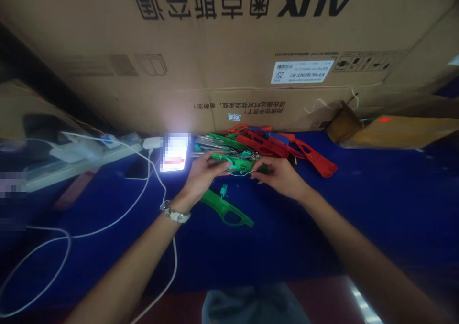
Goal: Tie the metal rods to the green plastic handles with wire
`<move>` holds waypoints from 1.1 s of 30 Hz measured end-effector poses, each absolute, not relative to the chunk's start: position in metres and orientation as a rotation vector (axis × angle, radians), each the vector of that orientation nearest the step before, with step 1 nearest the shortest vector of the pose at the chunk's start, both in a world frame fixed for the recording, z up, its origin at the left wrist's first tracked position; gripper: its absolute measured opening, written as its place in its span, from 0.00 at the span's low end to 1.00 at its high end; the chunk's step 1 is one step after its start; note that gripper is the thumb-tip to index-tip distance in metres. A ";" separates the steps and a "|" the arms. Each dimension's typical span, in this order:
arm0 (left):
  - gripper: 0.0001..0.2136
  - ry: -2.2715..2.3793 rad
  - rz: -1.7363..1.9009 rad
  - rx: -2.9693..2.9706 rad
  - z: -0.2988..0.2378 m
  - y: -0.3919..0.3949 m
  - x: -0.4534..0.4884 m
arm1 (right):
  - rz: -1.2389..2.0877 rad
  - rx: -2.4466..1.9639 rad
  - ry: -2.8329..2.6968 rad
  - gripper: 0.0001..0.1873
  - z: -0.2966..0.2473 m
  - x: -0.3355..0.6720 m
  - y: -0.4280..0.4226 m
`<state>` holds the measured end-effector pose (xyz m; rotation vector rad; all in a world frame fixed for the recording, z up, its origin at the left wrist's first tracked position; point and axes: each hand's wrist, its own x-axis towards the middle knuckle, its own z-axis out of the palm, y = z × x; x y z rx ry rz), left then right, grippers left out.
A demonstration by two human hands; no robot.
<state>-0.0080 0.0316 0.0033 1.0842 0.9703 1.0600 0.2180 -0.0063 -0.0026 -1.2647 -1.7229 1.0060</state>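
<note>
Two hands grasp one green part (pixel 236 163) above the blue table (pixel 376 195): the left hand (pixel 206 171) wraps one end, the right hand (pixel 279 176) pinches the other, beside a thin wire (pixel 248 172). With such a small pinch, I think the wire could spring away.

- A single view comes from a camera worn on the person's head, looking forward and down along both forearms.
- It faces a blue table (pixel 376 209) and the large cardboard box (pixel 229 51) standing at the far edge, whose print reads upside down from here.
- The left hand (pixel 202 176) and right hand (pixel 281 176) meet just above the frame's centre on a green plastic piece (pixel 236 163). They are near enough to tell the fingers apart, but too blurred for fine detail.
- The wide lens bends the edges, and the box fills the upper half.
- The person's lap (pixel 251 305) shows at the bottom edge.
</note>
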 end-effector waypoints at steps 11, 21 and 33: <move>0.21 0.977 0.913 1.192 -0.002 0.033 -0.013 | 0.712 -1.162 -1.788 0.07 0.010 0.228 -0.004; 0.24 0.909 0.822 1.125 -0.001 0.028 -0.012 | 1.037 -1.183 -1.338 0.17 0.007 0.220 -0.001; 0.19 0.921 0.831 1.036 0.002 0.023 -0.004 | 0.764 -1.238 -1.623 0.08 -0.009 0.195 -0.004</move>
